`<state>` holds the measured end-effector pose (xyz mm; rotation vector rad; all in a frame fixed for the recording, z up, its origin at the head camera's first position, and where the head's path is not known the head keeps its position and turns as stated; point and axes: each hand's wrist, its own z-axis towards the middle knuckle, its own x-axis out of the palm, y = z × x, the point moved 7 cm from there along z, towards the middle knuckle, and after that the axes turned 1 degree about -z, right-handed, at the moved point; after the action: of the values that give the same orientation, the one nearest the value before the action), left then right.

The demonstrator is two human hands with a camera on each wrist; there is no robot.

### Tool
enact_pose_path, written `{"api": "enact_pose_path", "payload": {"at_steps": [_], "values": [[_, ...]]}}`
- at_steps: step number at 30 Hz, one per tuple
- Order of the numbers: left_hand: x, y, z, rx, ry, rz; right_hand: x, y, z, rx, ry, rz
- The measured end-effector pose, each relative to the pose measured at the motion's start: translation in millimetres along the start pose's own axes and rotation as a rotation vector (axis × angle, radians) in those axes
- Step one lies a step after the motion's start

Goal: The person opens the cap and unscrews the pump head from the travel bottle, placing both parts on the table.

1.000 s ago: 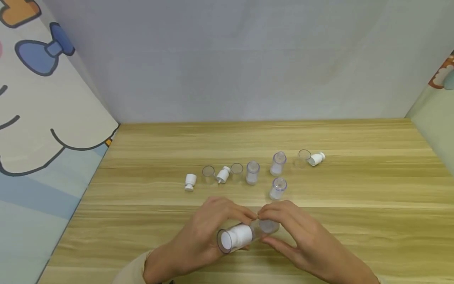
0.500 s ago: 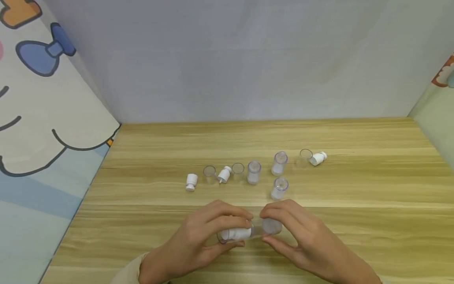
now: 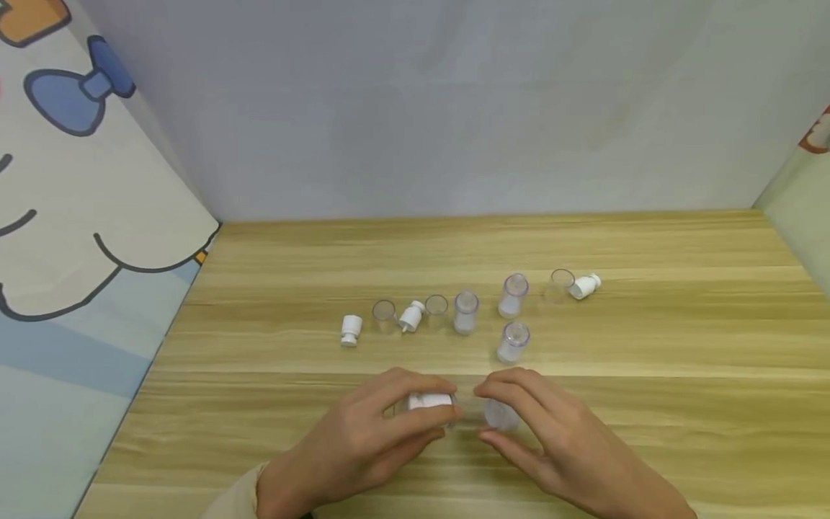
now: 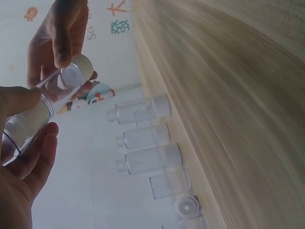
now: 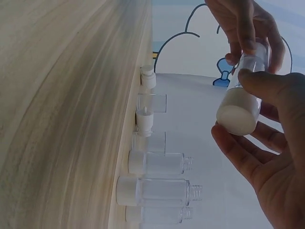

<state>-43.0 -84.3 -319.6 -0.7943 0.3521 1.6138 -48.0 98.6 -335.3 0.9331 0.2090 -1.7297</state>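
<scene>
Both hands hold one clear pump bottle (image 4: 59, 93) tilted on its side above the table. My left hand (image 3: 369, 429) grips its upper end, where a white pump head (image 3: 429, 401) sits inside a clear cap. My right hand (image 3: 551, 425) pinches the lower end between thumb and fingers, around the thick white base (image 5: 237, 114) seen in the right wrist view. Fingers hide part of the cap and of the bottle's middle in the head view.
Behind the hands stand three open clear bottles (image 3: 465, 317) with white bases. Near them are three clear caps (image 3: 385, 316) and three loose white pump heads (image 3: 351, 330), at left, middle and right. A pale wall (image 3: 454, 130) rises at the wooden table's (image 3: 259, 274) back edge.
My left hand has shifted its fingers over the cap, covering more of the cap and white pump head. The cap end has swung slightly away from me. The right hand keeps its grip.
</scene>
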Motion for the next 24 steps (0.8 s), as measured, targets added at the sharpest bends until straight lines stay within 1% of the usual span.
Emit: {"api": "enact_pose_path", "payload": {"at_steps": [6, 9, 13, 20, 24], "values": [[2.4, 0.7, -0.1, -0.022, 0.006, 0.020, -2.0, 0.5, 1.5, 0.007, -0.008, -0.025], [2.7, 1.2, -0.1, -0.021, 0.003, 0.037, -2.9, 0.5, 2.3, 0.012, -0.013, -0.028], [1.3, 2.6, 0.9, -0.009, -0.022, 0.046, -4.6, 1.3, 4.0, 0.011, -0.028, -0.055], [0.3, 5.8, 3.6, 0.018, -0.067, 0.031, -8.3, 0.0, 5.9, 0.054, 0.000, -0.135], [2.1, 9.7, 3.4, 0.015, -0.088, 0.004, -10.8, -0.6, 6.9, 0.039, 0.002, -0.142]]}}
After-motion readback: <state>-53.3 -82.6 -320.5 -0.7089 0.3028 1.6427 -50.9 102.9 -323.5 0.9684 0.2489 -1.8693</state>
